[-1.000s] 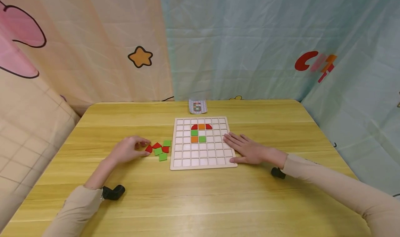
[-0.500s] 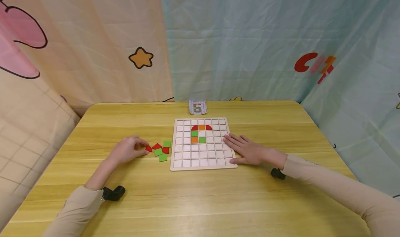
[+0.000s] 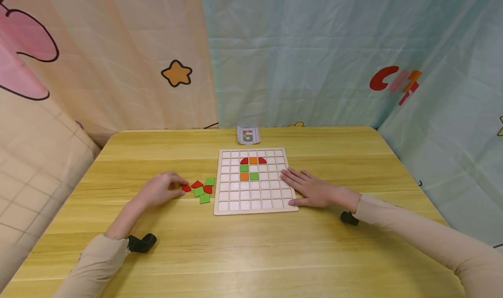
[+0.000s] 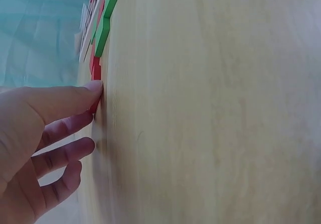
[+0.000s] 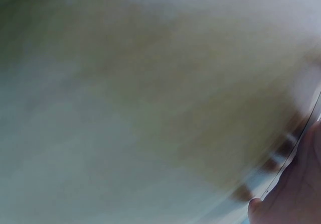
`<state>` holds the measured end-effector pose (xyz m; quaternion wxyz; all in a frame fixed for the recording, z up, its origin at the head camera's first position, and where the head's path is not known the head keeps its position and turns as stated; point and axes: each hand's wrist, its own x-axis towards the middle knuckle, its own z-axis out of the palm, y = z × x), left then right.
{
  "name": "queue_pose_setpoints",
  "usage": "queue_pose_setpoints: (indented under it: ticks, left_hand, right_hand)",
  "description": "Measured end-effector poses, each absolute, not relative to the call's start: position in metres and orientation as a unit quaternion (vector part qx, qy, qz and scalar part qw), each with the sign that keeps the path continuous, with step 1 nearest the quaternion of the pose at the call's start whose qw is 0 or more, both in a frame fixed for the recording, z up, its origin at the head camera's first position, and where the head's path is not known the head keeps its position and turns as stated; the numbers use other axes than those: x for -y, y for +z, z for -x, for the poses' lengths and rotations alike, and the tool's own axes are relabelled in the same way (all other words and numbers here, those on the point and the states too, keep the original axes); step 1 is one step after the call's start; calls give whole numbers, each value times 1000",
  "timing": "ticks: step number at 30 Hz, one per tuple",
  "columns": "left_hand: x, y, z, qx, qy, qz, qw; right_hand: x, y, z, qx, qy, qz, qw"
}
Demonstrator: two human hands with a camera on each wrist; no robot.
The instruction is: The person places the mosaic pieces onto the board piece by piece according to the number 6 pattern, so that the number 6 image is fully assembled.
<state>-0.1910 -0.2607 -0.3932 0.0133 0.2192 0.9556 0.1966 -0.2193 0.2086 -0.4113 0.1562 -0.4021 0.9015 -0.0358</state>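
The left hand (image 3: 162, 188) pinches a red piece (image 3: 186, 188) between thumb and finger, just left of loose green and red tiles (image 3: 199, 192); the right hand (image 3: 308, 188) lies with fingers straight on the right edge of a gridded board (image 3: 255, 195) holding six coloured tiles (image 3: 253, 160). Past its far edge, a printed card (image 3: 248, 136) rests on the counter (image 3: 235, 254).

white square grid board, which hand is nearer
Right. The right hand touches the board at its right edge; the left hand, pinching a flat red tile, is beyond the left edge.
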Motion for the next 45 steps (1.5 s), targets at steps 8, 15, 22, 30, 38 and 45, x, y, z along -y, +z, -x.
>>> queue_pose_setpoints:
  ticks: [8, 15, 22, 30, 38, 45]
  left_hand:
    - [261, -391, 190, -958, 189, -217, 5]
    - [262, -390, 190, -960, 183, -210, -1]
    - [262, -390, 189, -964, 183, -193, -11]
    - [255, -386, 189, -965, 181, -187, -34]
    - [237, -381, 193, -964, 174, -195, -39]
    - [217, -378, 198, -959, 177, -216, -46]
  right_hand:
    - [-208, -410, 218, -902, -42, 398, 161]
    - [-207, -409, 218, -901, -46, 400, 160]
    - [-208, -410, 218, -900, -54, 404, 153]
    - [-209, -411, 218, -899, -54, 409, 149]
    - [-208, -409, 218, -900, -45, 403, 158]
    - [-208, -410, 218, -901, -44, 401, 158]
